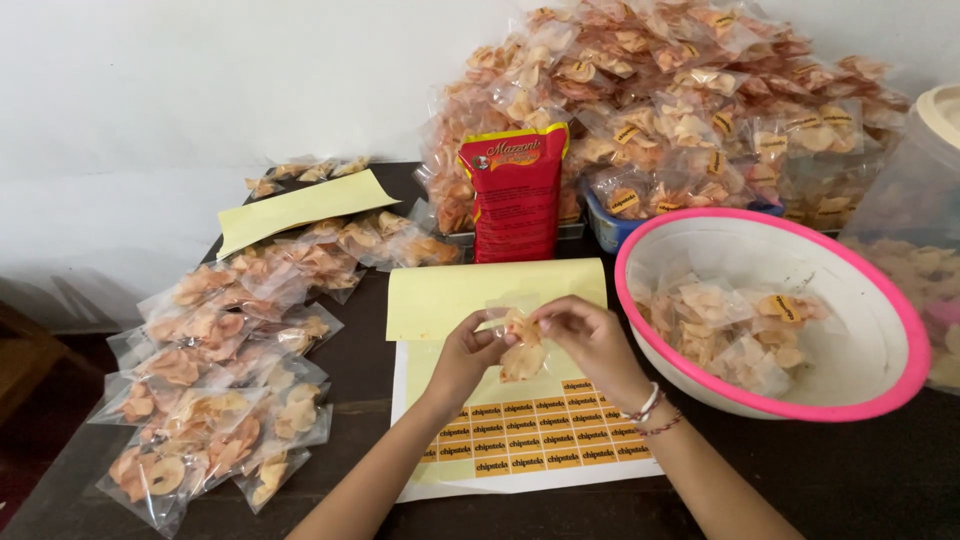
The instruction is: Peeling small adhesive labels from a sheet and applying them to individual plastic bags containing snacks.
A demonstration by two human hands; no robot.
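Hanging upright between both hands, a small clear plastic packet of chips (521, 348), pinched at its top edge and dangling just above the sticker sheet (530, 445). Showing pale orange, curled chips bunched in the lower half, the film crinkling and catching light near the top. Lying flat on the dark table beneath, that sheet carrying rows of small orange rectangular labels, upper backing peeled bare and yellow.

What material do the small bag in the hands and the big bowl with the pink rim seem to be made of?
Small bag, held by the left hand and right hand: thin clear plastic film, glossy; the chips show through it. Bowl: probably rigid plastic, smooth white inside with a pink rim.
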